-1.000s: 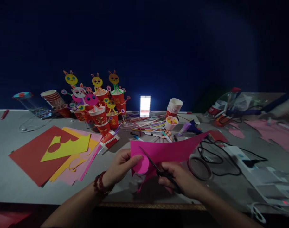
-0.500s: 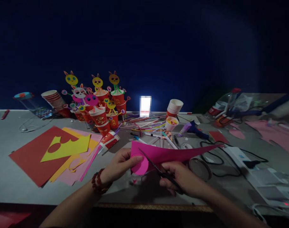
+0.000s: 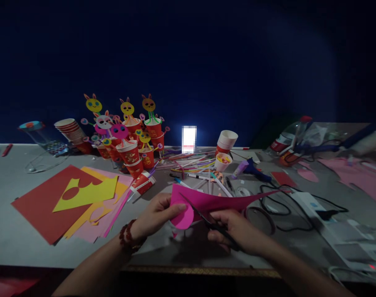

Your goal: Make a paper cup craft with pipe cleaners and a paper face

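Between thumb and fingers, my left hand (image 3: 158,214) grips the left end of a bright pink paper sheet (image 3: 225,203). A round pink flap (image 3: 182,218), partly cut free along a curve, hangs under my left thumb. Dark-handled scissors (image 3: 203,218) are in my right hand (image 3: 229,229), its fingers closed round the handles. Their blades point up and left and lie against the sheet beside the round flap. The sheet's far end stretches out to the right, above my right hand.
Left lie red, yellow and pink papers (image 3: 48,206). Behind them stand decorated red cups (image 3: 128,152) with paper bunny faces. Pipe cleaners (image 3: 191,163), stacked cups (image 3: 226,142) and a glue stick (image 3: 240,169) are at the back. A power strip (image 3: 324,227) with black cable lies right.
The sheet's right end has swung slightly left and down. Both hands keep almost the same place and hold, and the scissors have barely shifted.
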The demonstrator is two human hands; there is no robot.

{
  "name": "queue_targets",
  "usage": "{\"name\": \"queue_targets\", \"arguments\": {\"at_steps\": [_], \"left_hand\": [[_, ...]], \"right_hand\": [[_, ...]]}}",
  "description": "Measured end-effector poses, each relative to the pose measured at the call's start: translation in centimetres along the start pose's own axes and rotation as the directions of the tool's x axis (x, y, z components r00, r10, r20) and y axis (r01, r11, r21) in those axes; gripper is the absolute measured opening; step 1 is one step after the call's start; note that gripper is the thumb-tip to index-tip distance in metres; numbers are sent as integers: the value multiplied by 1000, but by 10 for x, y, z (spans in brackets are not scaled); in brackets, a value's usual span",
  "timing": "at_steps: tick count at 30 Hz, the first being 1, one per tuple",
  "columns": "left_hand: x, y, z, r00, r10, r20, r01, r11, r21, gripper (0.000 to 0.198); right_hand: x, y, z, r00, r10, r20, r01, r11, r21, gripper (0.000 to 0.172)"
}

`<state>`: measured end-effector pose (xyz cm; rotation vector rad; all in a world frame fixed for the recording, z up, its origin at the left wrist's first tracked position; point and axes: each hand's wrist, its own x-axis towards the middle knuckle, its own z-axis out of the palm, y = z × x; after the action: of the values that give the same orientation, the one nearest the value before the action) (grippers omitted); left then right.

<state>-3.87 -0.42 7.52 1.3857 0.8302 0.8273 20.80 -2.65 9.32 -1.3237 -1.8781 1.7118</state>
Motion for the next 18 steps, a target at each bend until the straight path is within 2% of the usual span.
{"name": "queue_targets", "arguments": {"at_steps": [7,10,14,18], "left_hand": [[1,4,2,1000,-28,-8,27,997,-75,36],[0,0,6,995,-15,-94,4,993,-118,32],[-3,-10,12,971,51,-233,-85,987,-135,26],[-3,-14,16,964,67,-258,-97,989,-109,29]], "right_hand": [[-1,0,1,999,32,1,-32,997,74,50],[-2,-3,1,999,37,-8,-36,994,101,51],[-4,-8,3,998,34,-49,-27,991,133,53],[-5,-12,4,998,35,-50,-28,989,147,51]]}}
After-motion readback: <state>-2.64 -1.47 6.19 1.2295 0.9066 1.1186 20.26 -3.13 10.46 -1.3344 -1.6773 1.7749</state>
